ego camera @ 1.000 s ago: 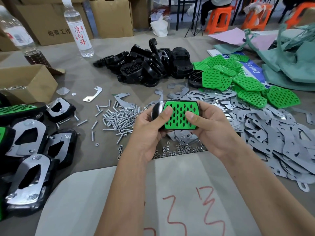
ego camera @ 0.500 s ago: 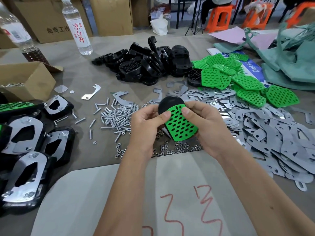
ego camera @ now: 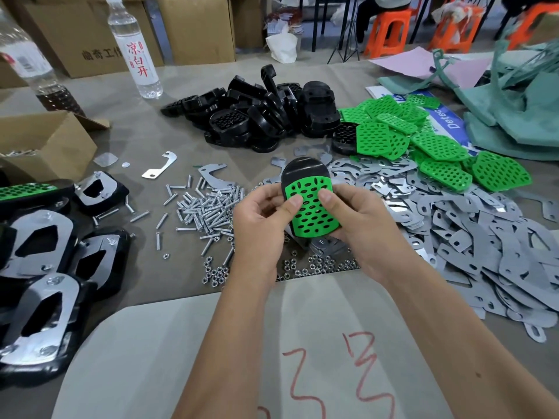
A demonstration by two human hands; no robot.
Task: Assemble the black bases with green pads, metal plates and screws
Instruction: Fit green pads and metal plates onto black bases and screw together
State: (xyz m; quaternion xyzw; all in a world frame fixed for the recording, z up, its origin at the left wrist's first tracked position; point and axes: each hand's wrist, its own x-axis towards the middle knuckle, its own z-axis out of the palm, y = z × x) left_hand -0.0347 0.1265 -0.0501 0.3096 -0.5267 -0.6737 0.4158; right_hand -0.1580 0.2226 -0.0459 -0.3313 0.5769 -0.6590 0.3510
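Both hands hold one black base with a green pad on it, at the centre of the frame above the bench.

Nearest, a pale sheet [ego camera: 272, 343] with red marks lies at the bottom of the frame. Above it the left hand [ego camera: 260, 225] and right hand [ego camera: 363, 228] grip the black base [ego camera: 302, 169] from either side, thumbs pressing on the green pad [ego camera: 311, 207], which lies on its face. Under them are small nuts [ego camera: 305, 269]; to the left a scatter of screws [ego camera: 208, 204], and at the left edge finished bases with metal plates [ego camera: 39, 313]. Loose metal plates [ego camera: 484, 237] spread to the right. Farther up sit a pile of black bases [ego camera: 260, 116], green pads [ego camera: 429, 140] and a water bottle [ego camera: 133, 46].
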